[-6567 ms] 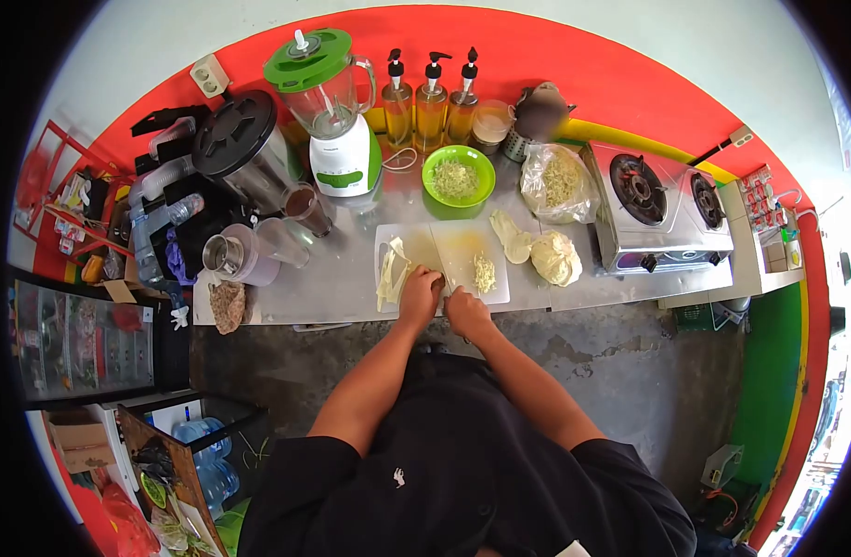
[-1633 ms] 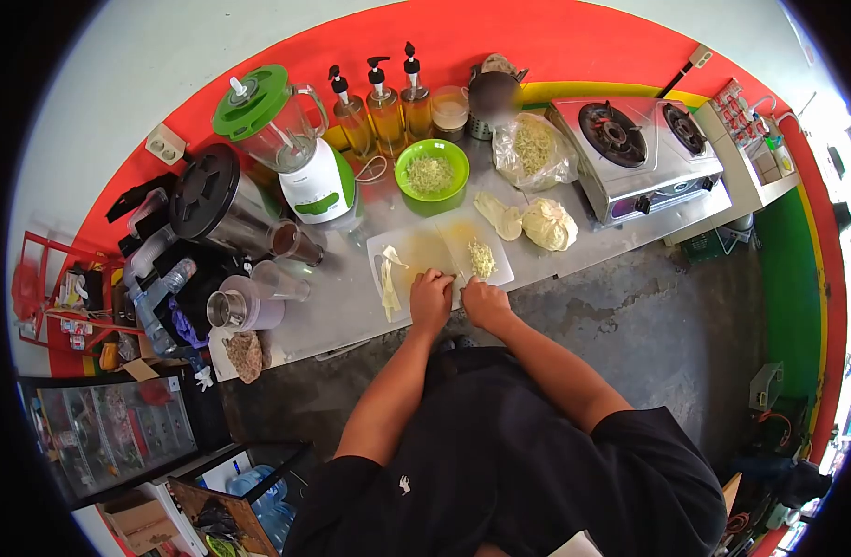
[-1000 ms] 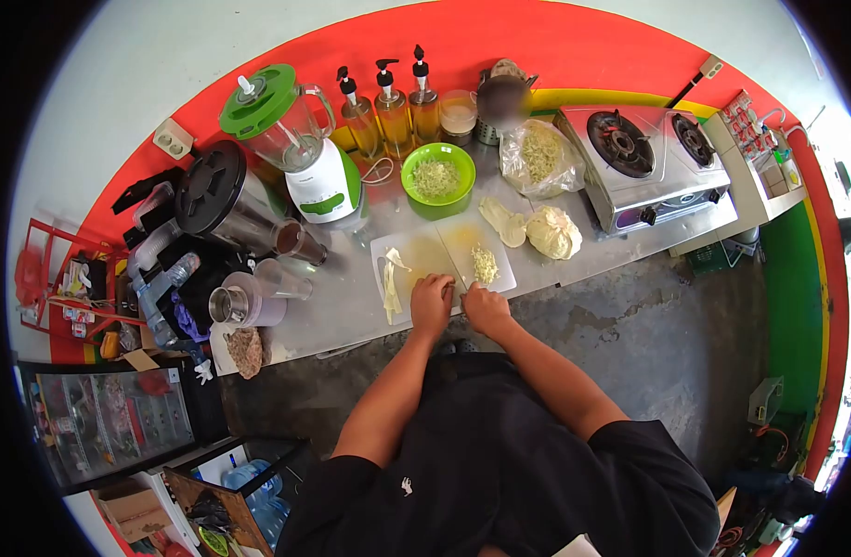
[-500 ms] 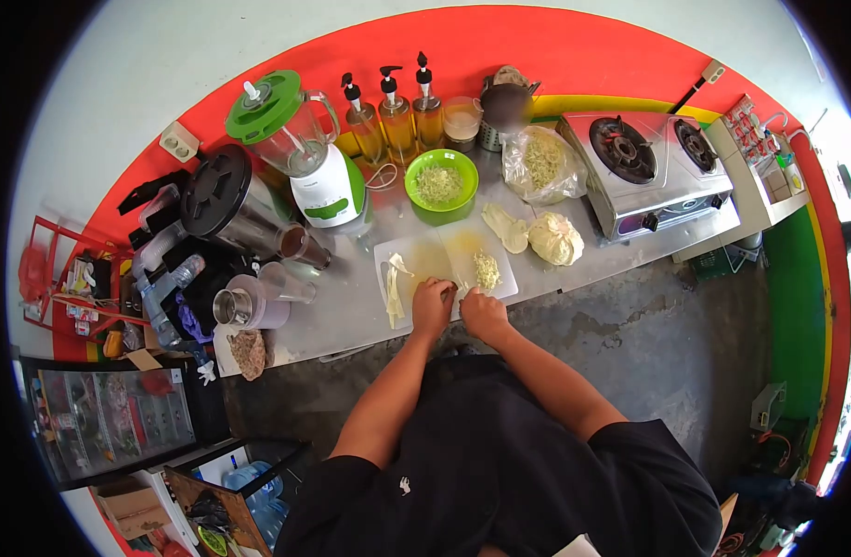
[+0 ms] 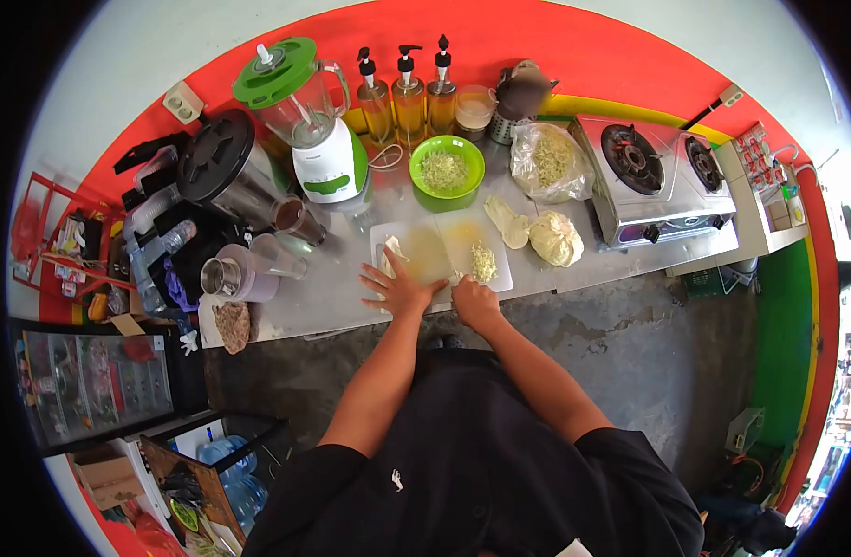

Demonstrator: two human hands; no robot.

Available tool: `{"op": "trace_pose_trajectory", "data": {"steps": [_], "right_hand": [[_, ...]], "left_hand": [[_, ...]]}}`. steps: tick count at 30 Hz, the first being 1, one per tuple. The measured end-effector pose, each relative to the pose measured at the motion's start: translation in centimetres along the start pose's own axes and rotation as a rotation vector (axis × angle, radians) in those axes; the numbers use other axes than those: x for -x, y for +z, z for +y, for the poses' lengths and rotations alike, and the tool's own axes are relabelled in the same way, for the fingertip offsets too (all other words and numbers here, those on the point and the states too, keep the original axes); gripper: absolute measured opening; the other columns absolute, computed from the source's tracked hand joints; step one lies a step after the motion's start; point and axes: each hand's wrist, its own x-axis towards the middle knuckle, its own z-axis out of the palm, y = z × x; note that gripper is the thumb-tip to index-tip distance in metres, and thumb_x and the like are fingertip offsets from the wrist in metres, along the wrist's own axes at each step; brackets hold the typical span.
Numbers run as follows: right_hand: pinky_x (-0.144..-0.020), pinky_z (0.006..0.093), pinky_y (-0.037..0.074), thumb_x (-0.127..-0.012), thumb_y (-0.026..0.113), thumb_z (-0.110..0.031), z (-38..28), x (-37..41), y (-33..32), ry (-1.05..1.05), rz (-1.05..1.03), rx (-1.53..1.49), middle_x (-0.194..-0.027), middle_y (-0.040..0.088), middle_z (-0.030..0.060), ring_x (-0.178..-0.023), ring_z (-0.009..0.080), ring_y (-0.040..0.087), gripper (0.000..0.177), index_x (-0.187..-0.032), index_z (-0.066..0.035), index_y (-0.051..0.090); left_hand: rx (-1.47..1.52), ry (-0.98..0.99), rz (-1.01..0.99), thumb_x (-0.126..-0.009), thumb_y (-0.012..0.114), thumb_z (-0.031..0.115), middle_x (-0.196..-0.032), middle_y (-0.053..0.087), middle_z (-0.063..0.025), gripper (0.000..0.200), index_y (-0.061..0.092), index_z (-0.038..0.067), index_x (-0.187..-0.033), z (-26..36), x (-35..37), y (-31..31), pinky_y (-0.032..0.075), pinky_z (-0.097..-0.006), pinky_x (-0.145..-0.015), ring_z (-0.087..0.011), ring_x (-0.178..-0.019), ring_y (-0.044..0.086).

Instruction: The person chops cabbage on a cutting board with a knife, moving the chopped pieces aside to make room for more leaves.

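A white cutting board (image 5: 505, 272) lies near the counter's front edge. My left hand (image 5: 400, 290), fingers spread, is over the board's left side, on or just above pale cabbage pieces (image 5: 394, 249) that it partly covers. My right hand (image 5: 475, 301) is closed around the handle of a knife (image 5: 449, 252), whose blade appears to point away from me across the board. Beside the blade is a small heap of shredded cabbage (image 5: 483, 264). To the right of the board sit a loose cabbage leaf (image 5: 507, 223) and a cut cabbage head (image 5: 555, 239).
Behind the board stands a green bowl (image 5: 450, 193) of shredded cabbage, with a plastic bag (image 5: 550, 165) of more beside it. A two-burner stove (image 5: 653, 200) is at right. A blender (image 5: 325, 167), pump bottles (image 5: 408, 107) and a dark lidded container (image 5: 223, 167) line the back and left.
My left hand has moved left from beside the right hand and spread its fingers over the cabbage pieces. My right hand stays closed at the knife. The view has shifted slightly.
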Motion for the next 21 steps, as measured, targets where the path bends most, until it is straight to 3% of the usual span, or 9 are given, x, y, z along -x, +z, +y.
{"op": "trace_pose_trajectory", "data": {"steps": [3, 6, 13, 21], "right_hand": [[-0.074, 0.0442, 0.060, -0.098, 0.053, -0.030, -0.2, 1.0, 0.2, -0.037, 0.069, 0.075, -0.092, 0.073, 0.0200, -0.088, 0.0361, 0.073, 0.032, -0.100, 0.002, 0.057], [-0.084, 0.0480, 0.056, -0.101, 0.052, -0.039, -0.7, 0.9, 0.4, 0.037, -0.047, 0.028, -0.101, 0.071, 0.0234, -0.097, 0.0410, 0.070, 0.043, -0.108, 0.003, 0.054], [-0.082, 0.0483, 0.056, -0.100, 0.052, -0.039, -1.0, 0.7, -0.3, 0.018, -0.057, -0.003, -0.101, 0.071, 0.0239, -0.095, 0.0410, 0.070, 0.042, -0.107, 0.002, 0.054], [-0.076, 0.0481, 0.057, -0.100, 0.053, -0.037, -0.8, 0.1, -0.5, -0.035, 0.013, -0.050, -0.088, 0.071, 0.0225, -0.086, 0.0407, 0.071, 0.038, -0.099, 0.001, 0.053]], "left_hand": [[0.056, -0.093, -0.090, -0.051, 0.086, 0.071, -0.162, -0.020, -0.0234, 0.153, -0.014, 0.030, -0.158, -0.4, -0.3, 0.3, 0.000, -0.0740, -0.112, -0.0432, -0.150, -0.019], [0.095, -0.062, -0.102, -0.051, 0.086, 0.072, -0.162, -0.022, -0.0226, 0.153, -0.017, 0.031, -0.157, -1.2, -0.7, 1.0, -0.002, -0.0738, -0.111, -0.0423, -0.149, -0.022], [0.110, -0.042, -0.105, -0.053, 0.086, 0.069, -0.162, -0.022, -0.0238, 0.149, -0.011, 0.031, -0.159, -1.2, -1.0, 1.0, -0.003, -0.0718, -0.113, -0.0433, -0.149, -0.023], [0.062, -0.063, -0.113, -0.049, 0.086, 0.072, -0.161, -0.023, -0.0237, 0.154, -0.015, 0.030, -0.158, -1.1, -1.6, 1.4, -0.001, -0.0715, -0.113, -0.0447, -0.148, -0.023]]}}
